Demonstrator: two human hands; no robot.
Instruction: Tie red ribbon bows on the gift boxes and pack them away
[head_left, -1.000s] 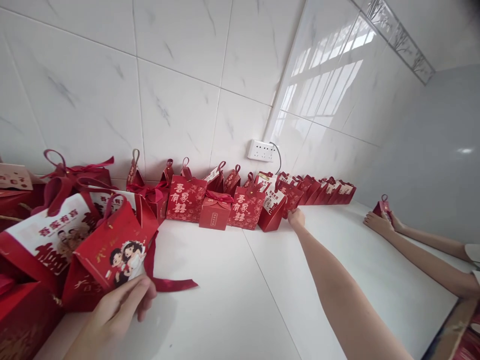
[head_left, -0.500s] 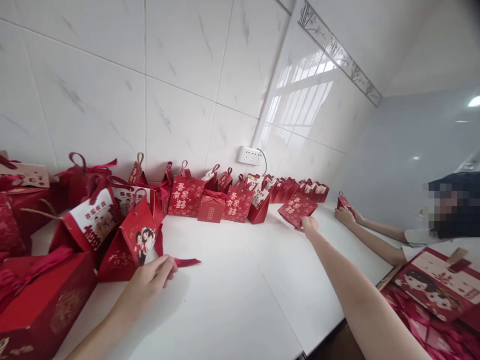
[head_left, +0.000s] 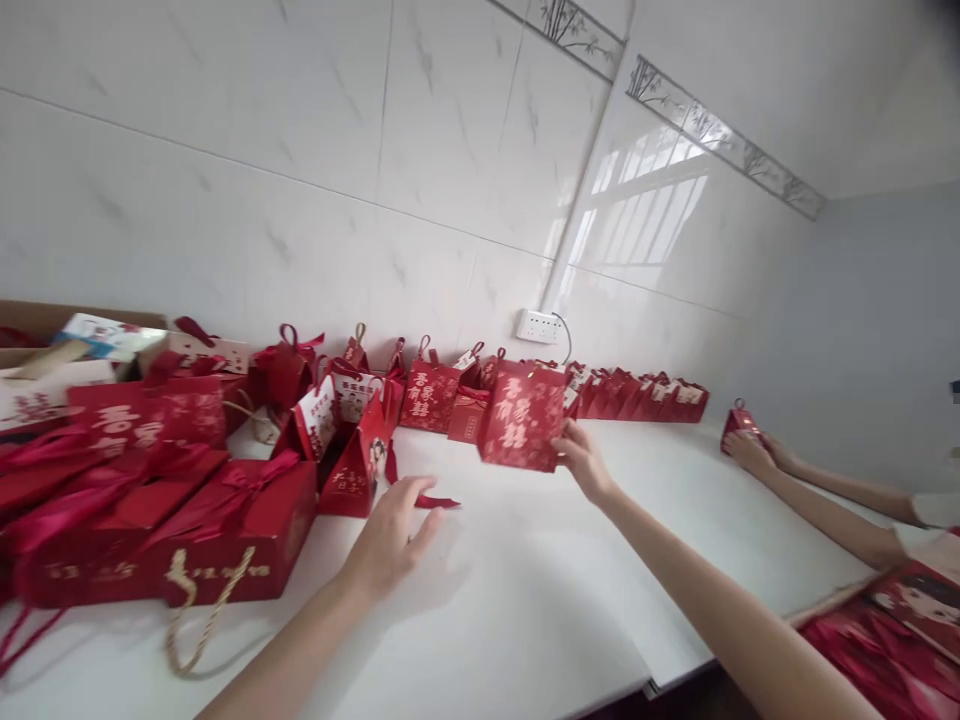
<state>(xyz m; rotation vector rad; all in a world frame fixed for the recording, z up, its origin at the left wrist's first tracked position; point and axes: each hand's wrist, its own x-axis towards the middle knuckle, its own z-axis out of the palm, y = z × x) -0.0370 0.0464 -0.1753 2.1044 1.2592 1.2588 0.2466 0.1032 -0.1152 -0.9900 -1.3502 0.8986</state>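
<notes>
My right hand [head_left: 583,462] grips a small red gift bag with gold characters [head_left: 523,418], lifted above the white counter [head_left: 525,600]. My left hand [head_left: 394,530] hovers open over the counter, fingers spread, just right of a red triangular gift bag with a cartoon couple [head_left: 360,460] and beside its loose red ribbon [head_left: 431,500]. Several more red gift bags [head_left: 431,395] stand in a row along the tiled wall.
Larger red boxes with ribbons and a gold rope handle [head_left: 217,530] crowd the left side. Another person's hands [head_left: 750,450] hold a small red bag [head_left: 739,420] at the far right. A wall socket [head_left: 538,326] sits above the row. Red printed packaging [head_left: 892,630] lies at the lower right.
My right hand has pulled the gold-lettered red bag from the wall row towards me and to the left. My left hand has let go of the cartoon bag and opened.
</notes>
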